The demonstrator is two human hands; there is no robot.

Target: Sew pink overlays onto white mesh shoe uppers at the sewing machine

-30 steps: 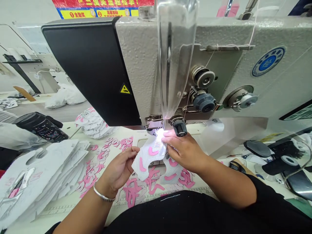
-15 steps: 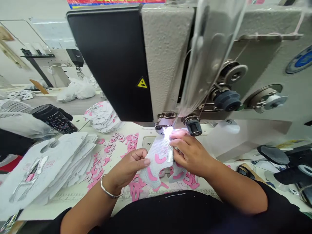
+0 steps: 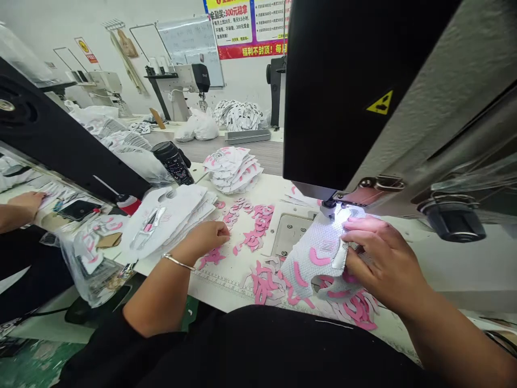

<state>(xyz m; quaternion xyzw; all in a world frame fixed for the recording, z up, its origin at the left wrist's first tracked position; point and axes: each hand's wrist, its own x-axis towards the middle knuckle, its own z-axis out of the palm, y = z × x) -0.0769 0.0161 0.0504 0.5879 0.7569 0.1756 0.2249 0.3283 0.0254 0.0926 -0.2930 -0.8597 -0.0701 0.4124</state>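
My right hand [image 3: 377,253] pinches a white mesh shoe piece [image 3: 315,257] with pink curved trims, holding it at the presser foot [image 3: 329,207] of the sewing machine [image 3: 363,91]. My left hand [image 3: 204,237] rests on the table among loose pink trim pieces [image 3: 252,237], its fingers curled together over them; whether it holds one I cannot make out. A silver bracelet sits on that wrist. Beside the left hand lies a stack of white cut pieces [image 3: 169,218].
A second pile of white-and-pink pieces [image 3: 233,170] and a black bottle [image 3: 173,161] stand behind. More pink trims [image 3: 355,307] lie at the table's near edge. Another person's hand [image 3: 24,203] works at the far left. Other machines line the back.
My left hand let go of the mesh piece and moved left to the loose pink trims. The view swung left. My right hand kept the piece at the presser foot.
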